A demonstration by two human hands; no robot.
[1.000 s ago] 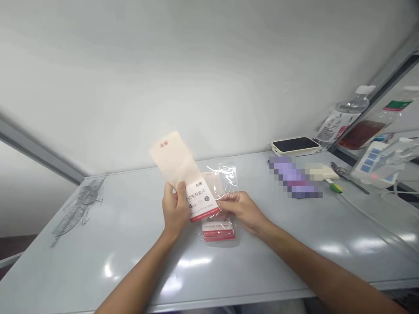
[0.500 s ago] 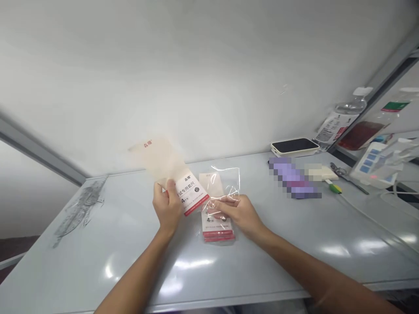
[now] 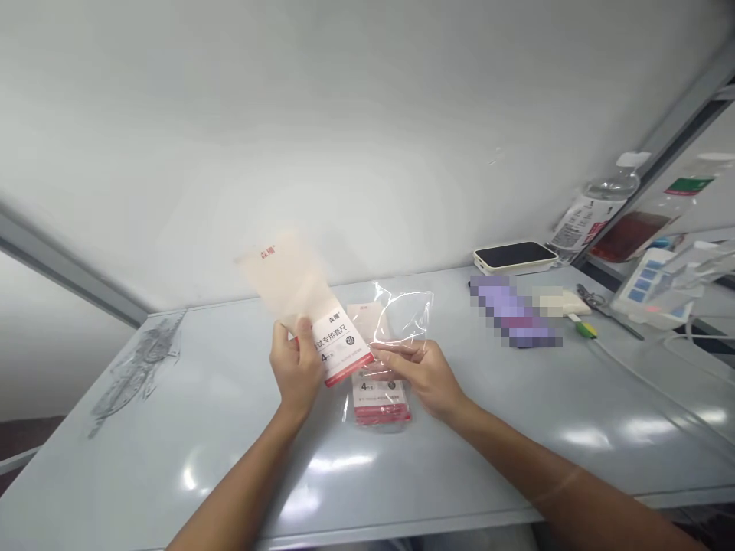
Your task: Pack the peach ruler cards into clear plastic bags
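Observation:
My left hand (image 3: 295, 367) is closed round a ruler set packet (image 3: 344, 350), its cream upper part slanting up and left, its white label and red lower edge turned right. The fingers of my right hand (image 3: 433, 379) pinch a clear plastic bag (image 3: 405, 314), whose upper part spreads out above them. The packet's lower right corner is close to my right fingertips; whether it is inside the bag's mouth I cannot tell. Below and behind the bag, a stack of similar packets (image 3: 380, 399) lies on the table (image 3: 230, 459), partly covered by the bag and my fingers.
Right of my hands lie a purple blurred item (image 3: 514, 312), a phone (image 3: 515, 255), a cream block with a cable (image 3: 586, 329) and scissors (image 3: 609, 310). Two bottles lean at the far right, one clear (image 3: 597, 203). A wall (image 3: 356, 153) stands behind; a drawing (image 3: 138, 367) marks the left side.
My left hand has shifted slightly right with the packet, its corner now nearer my right fingertips. The clear bag's upper part has spread to the right.

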